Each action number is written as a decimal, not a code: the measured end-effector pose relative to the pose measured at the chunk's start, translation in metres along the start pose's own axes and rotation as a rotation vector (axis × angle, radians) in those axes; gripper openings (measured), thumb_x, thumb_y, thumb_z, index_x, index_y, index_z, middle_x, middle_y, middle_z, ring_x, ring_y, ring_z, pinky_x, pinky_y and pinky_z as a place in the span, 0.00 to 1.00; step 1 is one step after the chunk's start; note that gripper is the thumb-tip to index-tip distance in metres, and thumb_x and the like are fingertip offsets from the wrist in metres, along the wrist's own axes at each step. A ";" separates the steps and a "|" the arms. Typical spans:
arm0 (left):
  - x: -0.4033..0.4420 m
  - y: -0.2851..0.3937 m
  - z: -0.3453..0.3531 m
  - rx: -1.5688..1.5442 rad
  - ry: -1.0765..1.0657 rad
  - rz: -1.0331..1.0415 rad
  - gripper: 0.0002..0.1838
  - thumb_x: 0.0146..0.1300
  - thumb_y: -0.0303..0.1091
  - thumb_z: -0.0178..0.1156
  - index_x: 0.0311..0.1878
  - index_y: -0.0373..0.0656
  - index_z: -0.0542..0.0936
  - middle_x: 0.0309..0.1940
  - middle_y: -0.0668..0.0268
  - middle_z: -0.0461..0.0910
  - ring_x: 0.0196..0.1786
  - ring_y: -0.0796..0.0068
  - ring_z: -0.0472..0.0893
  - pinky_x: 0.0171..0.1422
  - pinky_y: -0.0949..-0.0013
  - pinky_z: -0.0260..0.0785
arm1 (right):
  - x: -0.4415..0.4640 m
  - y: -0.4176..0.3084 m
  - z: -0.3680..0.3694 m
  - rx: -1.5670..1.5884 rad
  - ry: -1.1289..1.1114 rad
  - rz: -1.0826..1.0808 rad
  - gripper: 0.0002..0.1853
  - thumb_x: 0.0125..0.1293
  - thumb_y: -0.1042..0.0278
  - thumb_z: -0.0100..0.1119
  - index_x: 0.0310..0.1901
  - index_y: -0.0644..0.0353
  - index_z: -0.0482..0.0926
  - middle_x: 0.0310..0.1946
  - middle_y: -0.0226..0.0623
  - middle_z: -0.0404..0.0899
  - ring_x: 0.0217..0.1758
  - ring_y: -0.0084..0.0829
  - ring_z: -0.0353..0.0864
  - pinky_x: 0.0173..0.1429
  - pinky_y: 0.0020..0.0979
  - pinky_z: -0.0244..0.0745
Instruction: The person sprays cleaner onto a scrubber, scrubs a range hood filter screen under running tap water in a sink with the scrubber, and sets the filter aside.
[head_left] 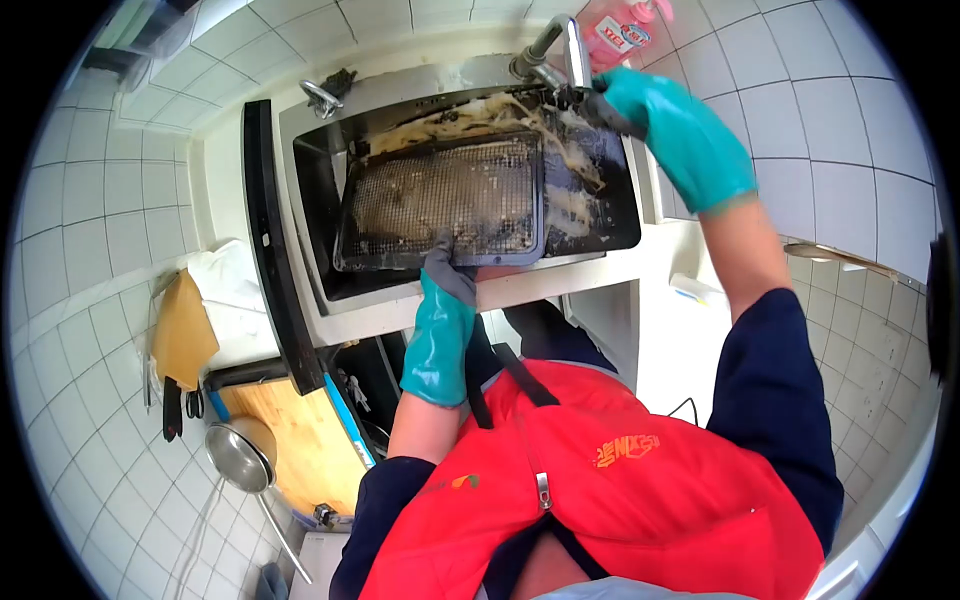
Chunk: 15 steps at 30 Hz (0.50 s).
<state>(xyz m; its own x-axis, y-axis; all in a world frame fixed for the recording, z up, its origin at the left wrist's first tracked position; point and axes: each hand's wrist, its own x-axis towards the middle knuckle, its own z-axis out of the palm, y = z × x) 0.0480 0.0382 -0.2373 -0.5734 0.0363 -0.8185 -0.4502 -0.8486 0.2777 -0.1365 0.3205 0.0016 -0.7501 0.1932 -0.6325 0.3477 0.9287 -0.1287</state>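
Observation:
A dark rectangular tray with a grid surface (445,200) lies tilted in the black sink (612,215), with brown grime on it. My left hand (446,320), in a teal glove with grey fingers, grips the tray's near edge, its thumb over the rim. At the sink's back right, my right hand (665,125), gloved the same way, has its fingers closed round the lower part of the metal faucet (576,55). Brownish foam covers parts of the sink behind and right of the tray.
A pink soap bottle (620,38) stands behind the faucet. A small metal fitting (322,98) is at the sink's back left. On the left are a wooden board (295,440), a metal strainer (240,455) and a hanging brown holder (183,325).

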 end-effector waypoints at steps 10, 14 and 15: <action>0.011 -0.007 -0.005 -0.029 0.016 0.008 0.16 0.70 0.38 0.65 0.57 0.42 0.83 0.50 0.59 0.86 0.48 0.59 0.86 0.49 0.56 0.86 | -0.008 -0.030 0.019 -0.120 0.667 -0.831 0.08 0.70 0.65 0.63 0.41 0.59 0.86 0.36 0.50 0.85 0.39 0.48 0.85 0.45 0.38 0.77; 0.007 -0.004 -0.002 0.046 0.027 0.006 0.17 0.70 0.37 0.63 0.59 0.42 0.83 0.52 0.60 0.86 0.50 0.61 0.86 0.51 0.57 0.85 | -0.047 -0.045 0.001 -0.028 0.465 -0.869 0.13 0.68 0.60 0.66 0.48 0.58 0.87 0.36 0.49 0.86 0.39 0.47 0.86 0.46 0.39 0.78; 0.004 -0.003 -0.002 0.085 0.042 -0.004 0.18 0.70 0.36 0.61 0.61 0.42 0.83 0.53 0.61 0.86 0.51 0.62 0.86 0.53 0.58 0.84 | -0.044 -0.044 0.003 -0.035 0.424 -0.850 0.14 0.68 0.59 0.66 0.50 0.57 0.87 0.37 0.48 0.87 0.39 0.47 0.86 0.46 0.39 0.78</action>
<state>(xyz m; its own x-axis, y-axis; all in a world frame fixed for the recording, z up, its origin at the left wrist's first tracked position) 0.0484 0.0398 -0.2423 -0.5430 0.0165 -0.8396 -0.5100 -0.8008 0.3141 -0.1174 0.2701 0.0323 -0.8880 -0.4597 -0.0070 -0.4207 0.8186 -0.3910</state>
